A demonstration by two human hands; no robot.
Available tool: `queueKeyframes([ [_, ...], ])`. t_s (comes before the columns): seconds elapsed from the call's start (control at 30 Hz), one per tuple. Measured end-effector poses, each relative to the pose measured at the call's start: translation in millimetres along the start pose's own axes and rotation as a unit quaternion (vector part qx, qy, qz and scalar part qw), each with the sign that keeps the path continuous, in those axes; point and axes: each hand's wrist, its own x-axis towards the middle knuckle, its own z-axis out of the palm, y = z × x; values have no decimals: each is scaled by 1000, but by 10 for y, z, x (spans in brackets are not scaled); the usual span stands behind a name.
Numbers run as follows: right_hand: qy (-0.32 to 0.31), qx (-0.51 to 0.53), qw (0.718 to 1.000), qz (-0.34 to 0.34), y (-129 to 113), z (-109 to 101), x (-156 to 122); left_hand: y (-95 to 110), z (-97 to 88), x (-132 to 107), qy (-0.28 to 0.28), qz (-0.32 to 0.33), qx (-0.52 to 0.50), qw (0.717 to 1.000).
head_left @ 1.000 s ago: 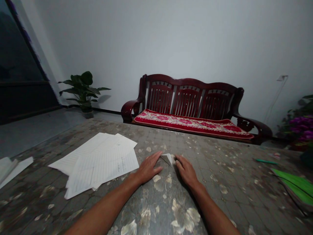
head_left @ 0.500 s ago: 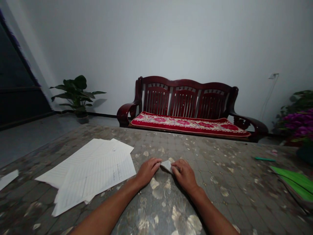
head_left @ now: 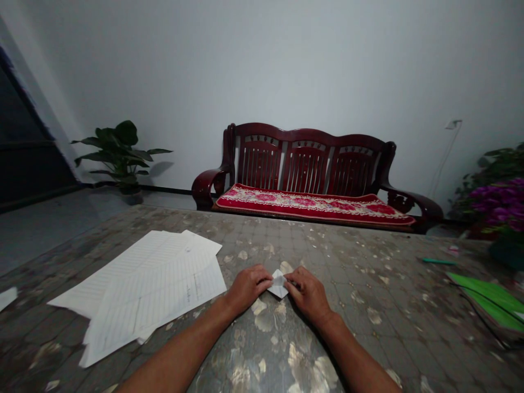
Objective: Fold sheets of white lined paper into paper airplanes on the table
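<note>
A small folded piece of white paper [head_left: 279, 285] lies on the tabletop, showing a diamond-like outline. My left hand [head_left: 248, 287] presses in from the left, its fingertips on the paper's left corner. My right hand [head_left: 309, 295] holds its right side, with the fingers curled over the edge. Both hands rest on the mottled, floral-patterned table covering [head_left: 360, 284]. A loose pile of lined white sheets [head_left: 151, 289] lies just left of my left hand, apart from it, with faint handwriting on top.
A green notebook [head_left: 489, 301] and a green pen [head_left: 439, 261] lie at the table's right. Beyond the far edge stand a dark red wooden bench with a red cushion [head_left: 307, 174], a potted plant [head_left: 120, 153] and purple flowers [head_left: 501, 202].
The folded paper has gone from a raised pointed flap to a flatter diamond shape. Both hands have closed in on it. The view has shifted slightly, with the room sliding left.
</note>
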Motion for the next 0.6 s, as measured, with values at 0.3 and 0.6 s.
queueKeyframes([
  [0.3,4,19,999,-26,1,15,-6,38,3,-44,4,55,88,995],
  [0.6,42,20,998,-35,-13,20,4,46,31,-54,28,64,146,987],
])
